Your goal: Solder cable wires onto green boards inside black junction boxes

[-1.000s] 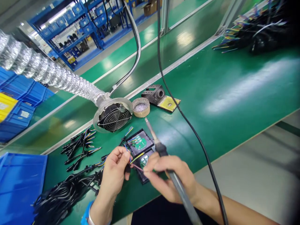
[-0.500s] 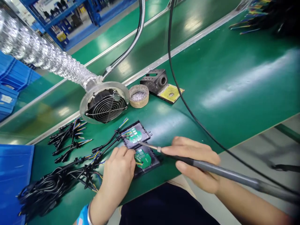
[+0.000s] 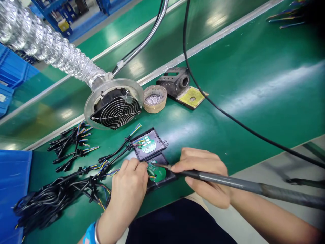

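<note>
My right hand [image 3: 203,173] grips a soldering iron [image 3: 228,181] like a pen. Its tip meets or hovers just over the green circuit board [image 3: 157,174] in the nearer black tray [image 3: 169,176]; contact cannot be made out. At that board's left edge my left hand [image 3: 130,183] is closed, its fingertips pinched around what looks like a cable end, mostly hidden, with a yellow wire showing past them. Behind lies a second black tray [image 3: 160,145] with another green board [image 3: 148,145], to which coloured wires of a black cable [image 3: 122,154] run.
A fan hood [image 3: 114,105] on a foil duct hangs over the bench. Behind stand a solder-filled cup [image 3: 154,105] and an iron stand [image 3: 177,83] with a yellow sponge [image 3: 191,96]. Cable bundles [image 3: 50,203] and a blue bin [image 3: 15,189] lie left. The iron's cord [image 3: 228,120] crosses the right side.
The soldering iron's tip has moved from near the farther board down to the nearer one, my right hand shifting slightly left. My left hand stays at the nearer board. The camera view shifted slightly.
</note>
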### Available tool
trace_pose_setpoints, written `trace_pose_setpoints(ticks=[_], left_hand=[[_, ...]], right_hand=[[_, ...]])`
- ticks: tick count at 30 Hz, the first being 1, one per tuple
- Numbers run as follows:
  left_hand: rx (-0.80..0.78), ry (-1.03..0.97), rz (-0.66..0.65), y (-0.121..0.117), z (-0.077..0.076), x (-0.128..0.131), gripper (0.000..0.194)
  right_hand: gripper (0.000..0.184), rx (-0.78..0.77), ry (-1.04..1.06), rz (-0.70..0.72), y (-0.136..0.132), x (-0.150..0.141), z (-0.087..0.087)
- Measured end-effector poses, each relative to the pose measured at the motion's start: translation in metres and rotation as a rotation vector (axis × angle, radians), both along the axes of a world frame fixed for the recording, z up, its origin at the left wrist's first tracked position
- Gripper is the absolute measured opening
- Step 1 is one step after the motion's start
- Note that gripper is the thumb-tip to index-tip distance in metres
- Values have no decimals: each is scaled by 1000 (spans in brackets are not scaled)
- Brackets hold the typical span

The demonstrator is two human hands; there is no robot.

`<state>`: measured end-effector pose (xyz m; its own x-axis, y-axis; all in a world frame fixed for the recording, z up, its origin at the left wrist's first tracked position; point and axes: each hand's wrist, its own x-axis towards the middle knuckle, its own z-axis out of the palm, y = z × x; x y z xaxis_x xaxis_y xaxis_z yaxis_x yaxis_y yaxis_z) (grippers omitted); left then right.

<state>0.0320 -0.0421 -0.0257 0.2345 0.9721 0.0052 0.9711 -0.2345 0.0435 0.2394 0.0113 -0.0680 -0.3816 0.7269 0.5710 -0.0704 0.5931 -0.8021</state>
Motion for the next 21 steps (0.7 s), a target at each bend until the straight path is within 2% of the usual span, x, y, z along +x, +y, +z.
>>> trace_pose_setpoints(ticks=[5, 21], left_hand=[[44, -8, -15, 0, -2, -1, 10], [81, 14, -35, 1, -3, 0, 8]], right_hand=[[29, -11, 3, 10, 2, 0, 7], [32, 76, 41, -21, -5, 3, 3]])
